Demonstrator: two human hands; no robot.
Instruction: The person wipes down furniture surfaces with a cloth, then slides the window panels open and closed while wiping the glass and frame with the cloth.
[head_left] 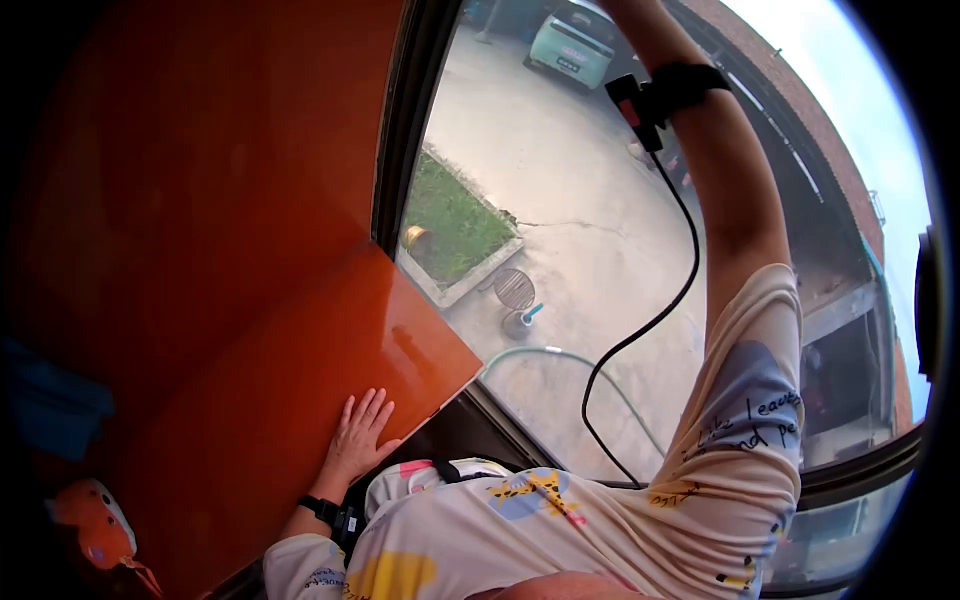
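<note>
The left hand (pixel 363 437) rests loosely spread on the glossy, orange, straight-edged board (pixel 300 375) beneath it, while the raised right arm (pixel 738 180) wears a black strap (pixel 690 90), the right hand out of frame, its state impossible to tell.
</note>
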